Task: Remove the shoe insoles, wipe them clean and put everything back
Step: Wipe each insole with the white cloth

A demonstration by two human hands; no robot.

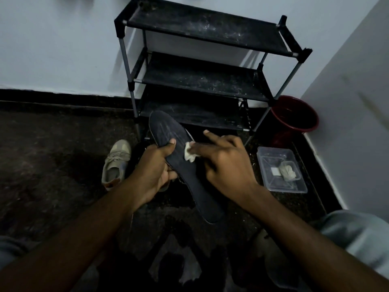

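Dim, speckled floor (52, 154) runs under my remote view of an insole being cleaned. Nearest me, the left hand (154, 171) grips the dark insole (201, 193) by its left edge, thumb on top and fingers curled beneath. It lifts the insole clear of the floor with the toe end pointing away, a hold that, I judge, steadies the top face for wiping. Just beside it, the right hand (227, 163) holds a small white wipe (189, 153) against that face under its middle finger. The index finger juts out straight, the two outer fingers curl, and the thumb is hidden. Left of the hands, a tan shoe (116, 163) lies on the floor, within easy reach for refitting, I reckon. Toward the floor's right edge sits a clear plastic tub (273, 157) with pale scraps inside, likely spare wipes. Farther back, a dusty black shoe rack (202, 81) stands against the wall (63, 49), with a red bucket (305, 127) tucked into the back right corner.
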